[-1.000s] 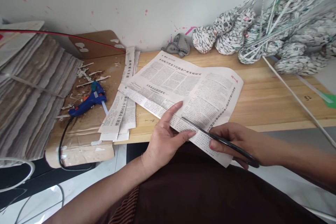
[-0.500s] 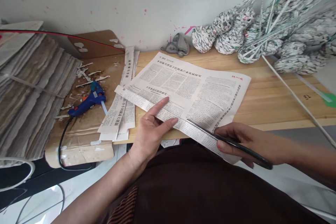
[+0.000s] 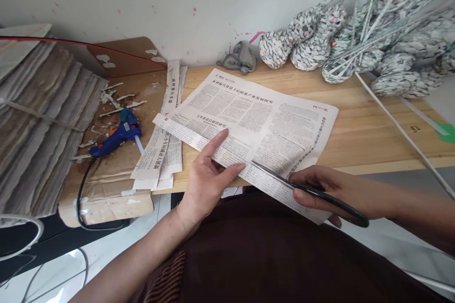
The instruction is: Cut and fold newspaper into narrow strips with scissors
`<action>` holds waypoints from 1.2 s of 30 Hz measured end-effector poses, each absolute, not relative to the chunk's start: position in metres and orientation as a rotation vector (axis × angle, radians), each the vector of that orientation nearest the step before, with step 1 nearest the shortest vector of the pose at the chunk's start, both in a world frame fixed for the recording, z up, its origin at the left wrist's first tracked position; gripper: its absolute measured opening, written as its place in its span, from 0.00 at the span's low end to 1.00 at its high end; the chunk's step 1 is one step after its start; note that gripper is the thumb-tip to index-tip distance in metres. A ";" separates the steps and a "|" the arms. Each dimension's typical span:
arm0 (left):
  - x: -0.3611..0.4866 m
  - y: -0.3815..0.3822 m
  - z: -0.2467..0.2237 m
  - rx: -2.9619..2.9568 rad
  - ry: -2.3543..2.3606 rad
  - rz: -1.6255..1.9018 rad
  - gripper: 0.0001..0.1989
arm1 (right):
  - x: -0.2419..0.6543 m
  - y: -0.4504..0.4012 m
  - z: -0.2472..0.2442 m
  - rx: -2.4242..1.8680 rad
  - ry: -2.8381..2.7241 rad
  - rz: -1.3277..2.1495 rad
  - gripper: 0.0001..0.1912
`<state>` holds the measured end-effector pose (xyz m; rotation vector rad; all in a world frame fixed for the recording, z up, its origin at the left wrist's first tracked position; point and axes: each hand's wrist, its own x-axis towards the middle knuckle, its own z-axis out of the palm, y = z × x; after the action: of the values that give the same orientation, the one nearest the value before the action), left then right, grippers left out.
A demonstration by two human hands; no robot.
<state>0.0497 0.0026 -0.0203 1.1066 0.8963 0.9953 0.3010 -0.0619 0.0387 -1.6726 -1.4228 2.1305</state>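
A folded sheet of newspaper (image 3: 245, 104) lies aslant on the wooden table, its near edge jutting over the front. My left hand (image 3: 209, 175) grips that edge, thumb and index finger on top and the other fingers tucked beneath. Black-handled scissors (image 3: 330, 199) are in my right hand (image 3: 334, 189), fingers wrapped round the handles. Their blades point left along the lower part of the sheet, the tips close to my left thumb. Cut newspaper strips (image 3: 167, 142) lie just left of the sheet.
A blue glue gun (image 3: 119, 135) rests on stained cardboard (image 3: 103, 203) amid paper scraps. Beyond it stands a tied stack of newspapers (image 3: 46, 118). Woven paper shapes (image 3: 309, 52) with long loose rods line the wall, beside a grey cloth piece (image 3: 240, 58).
My left thumb has shifted slightly right along the paper's edge, nearer the scissor tips. The scissors and sheet have hardly moved; the view has shifted a little.
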 end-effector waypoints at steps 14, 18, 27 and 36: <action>0.050 0.002 -0.016 1.101 0.874 1.000 0.40 | 0.292 -0.054 0.039 -1.632 -1.523 2.049 0.28; 0.050 0.002 -0.015 1.103 0.872 0.991 0.39 | 0.294 -0.060 0.038 -1.651 -1.413 2.100 0.28; 0.054 -0.004 -0.010 1.065 0.870 0.947 0.38 | 0.288 -0.057 0.041 -1.717 -1.452 1.972 0.27; 0.053 -0.002 -0.009 1.048 0.839 0.956 0.38 | 0.284 -0.056 0.040 -1.687 -1.486 1.926 0.28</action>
<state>0.0528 -0.0022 -0.0086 1.0483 0.8389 0.9564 0.2839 -0.0560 0.0402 -1.6871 -1.4864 1.9258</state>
